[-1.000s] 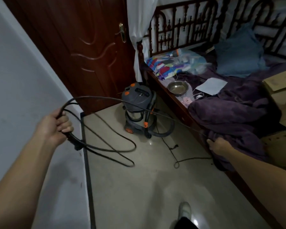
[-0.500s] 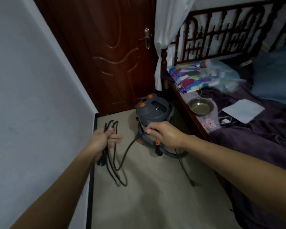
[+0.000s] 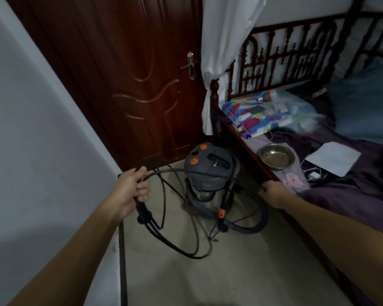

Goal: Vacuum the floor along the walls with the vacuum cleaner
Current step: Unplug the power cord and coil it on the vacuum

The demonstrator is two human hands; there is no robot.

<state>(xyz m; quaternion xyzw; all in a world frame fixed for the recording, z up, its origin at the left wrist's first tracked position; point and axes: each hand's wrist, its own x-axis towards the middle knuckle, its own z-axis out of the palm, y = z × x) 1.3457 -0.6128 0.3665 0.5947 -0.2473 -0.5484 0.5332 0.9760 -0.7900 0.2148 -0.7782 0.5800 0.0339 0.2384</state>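
Standing upright on the pale floor (image 3: pixel 208 279) in the corner, the grey, orange-buttoned vacuum cleaner (image 3: pixel 208 175) occupied the centre of the view. Its dark hose (image 3: pixel 252 228) curled on the floor from 3 to 5 o'clock of the canister. At the canister's 9 o'clock, the left hand (image 3: pixel 128 193) gripped several loops of the black power cord (image 3: pixel 145 217), fingers wrapped round the bundle; the loops hung below it and trailed onto the floor toward 6 o'clock. One strand arched from this fist across the top of the canister toward 3 o'clock, where the right hand (image 3: pixel 274 194) had its fingers curled round it, just beside the edge of the bed (image 3: pixel 248 149). The grey wall (image 3: pixel 42 162) ran along 9 o'clock of the frame, a dark wooden door (image 3: pixel 131 85) stood shut at 12 o'clock, and a white curtain (image 3: pixel 226 40) hung at 1 o'clock. On the bed lay a steel bowl (image 3: pixel 276 156), a paper sheet (image 3: pixel 333 157) and a purple blanket (image 3: pixel 352 191).
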